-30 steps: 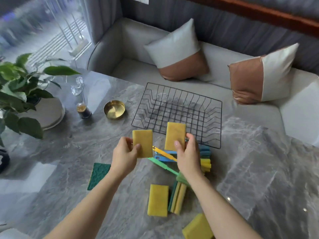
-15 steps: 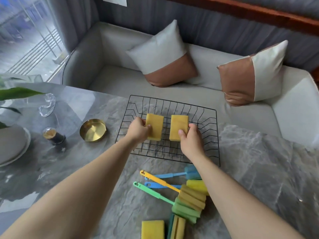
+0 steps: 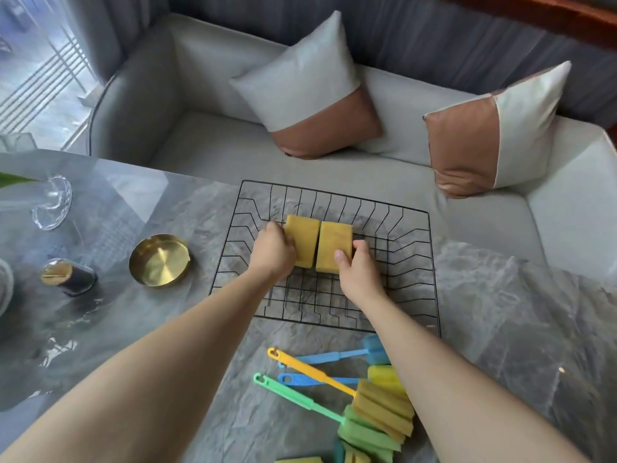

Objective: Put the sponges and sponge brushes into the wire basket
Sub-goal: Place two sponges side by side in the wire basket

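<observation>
A black wire basket stands at the table's far edge. Inside it two yellow sponges lie side by side, touching. My left hand grips the left sponge by its left edge. My right hand holds the right sponge at its near right corner. In front of the basket lie several sponge brushes: a yellow-handled one, a green-handled one and two blue ones. More sponges show at the bottom edge, partly cut off.
A gold round dish, a small dark bottle and a clear glass piece stand on the marble table's left. Behind the basket is a grey sofa with two cushions. My right forearm hides part of the brush heads.
Both hands carried the two yellow sponges from above the table forward into the basket and lowered them side by side onto its floor. The view tilted toward the basket.
</observation>
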Available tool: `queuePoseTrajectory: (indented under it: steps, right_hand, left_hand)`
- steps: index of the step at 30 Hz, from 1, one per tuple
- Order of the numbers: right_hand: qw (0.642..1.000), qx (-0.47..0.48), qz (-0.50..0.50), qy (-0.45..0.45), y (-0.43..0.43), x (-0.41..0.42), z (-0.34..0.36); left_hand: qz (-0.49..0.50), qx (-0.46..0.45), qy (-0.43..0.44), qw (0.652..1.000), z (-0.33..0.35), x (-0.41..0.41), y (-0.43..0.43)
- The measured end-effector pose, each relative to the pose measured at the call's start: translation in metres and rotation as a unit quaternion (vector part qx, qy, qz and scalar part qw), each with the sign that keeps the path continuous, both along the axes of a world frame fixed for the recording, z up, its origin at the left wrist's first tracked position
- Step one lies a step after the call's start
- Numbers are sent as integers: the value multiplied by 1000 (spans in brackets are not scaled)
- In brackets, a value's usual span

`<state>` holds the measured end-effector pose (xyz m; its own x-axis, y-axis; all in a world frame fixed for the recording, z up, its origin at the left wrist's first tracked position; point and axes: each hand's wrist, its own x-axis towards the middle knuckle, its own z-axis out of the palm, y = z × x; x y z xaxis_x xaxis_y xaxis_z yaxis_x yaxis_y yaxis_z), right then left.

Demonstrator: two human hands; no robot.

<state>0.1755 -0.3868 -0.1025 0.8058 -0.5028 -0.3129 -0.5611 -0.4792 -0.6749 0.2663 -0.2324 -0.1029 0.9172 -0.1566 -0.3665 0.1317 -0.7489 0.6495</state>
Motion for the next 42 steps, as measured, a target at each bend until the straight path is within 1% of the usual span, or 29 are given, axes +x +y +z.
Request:
queuePoseTrajectory:
  steps: [2, 4, 6, 7, 8, 10, 12, 14, 16, 21, 25, 31, 33, 36, 40, 42]
  right_hand:
    - [1000, 3, -2, 1, 2, 2, -2]
    - [1000, 2, -3, 5, 3, 2, -2]
    - [1000, -1, -2, 7, 4, 2, -1]
    - [1000, -3, -1, 5, 4, 3, -1]
    - [1000, -6, 1, 4, 4, 3, 0]
    - [1000, -7, 4, 6, 7, 6, 0]
    - [1000, -7, 8, 8, 10, 11, 1]
    - [1000, -11, 12, 10, 15, 16, 1]
    - [1000, -7, 15, 11, 20, 22, 2]
    - [1000, -1, 23, 9, 40, 36, 3]
    - [1000, 7, 5, 11, 51, 42, 2]
    - [1000, -7, -6, 12, 46, 30, 7]
    - [1000, -10, -5, 10, 43, 16, 15]
    - [999, -32, -16, -23, 44, -21, 37]
    - [991, -103, -6, -89, 53, -110, 70]
    - [985, -138, -2, -107, 59, -166, 82]
  left_hand:
    - [-33, 19, -39, 999, 6, -9, 3]
    - [-92, 51, -118, 987, 16, -23, 12]
    - [-156, 109, -227, 955, 26, -38, 29]
    - [-170, 136, -272, 937, 30, -43, 40]
    - [-173, 160, -295, 926, 32, -47, 51]
    - [-171, 206, -283, 921, 31, -52, 72]
    - [-177, 236, -240, 925, 25, -53, 87]
    - [-186, 227, -194, 936, 20, -52, 92]
    - [-191, 205, -175, 944, 18, -50, 92]
    - [-198, 203, -183, 941, 14, -49, 93]
    - [-200, 208, -181, 940, 11, -48, 94]
    - [-197, 203, -182, 942, 14, -47, 96]
    - [-197, 195, -186, 943, 23, -52, 101]
    - [-190, 172, -198, 946, 41, -70, 115]
    - [-174, 105, -228, 952, 61, -121, 141]
    - [-175, 75, -209, 959, 63, -156, 155]
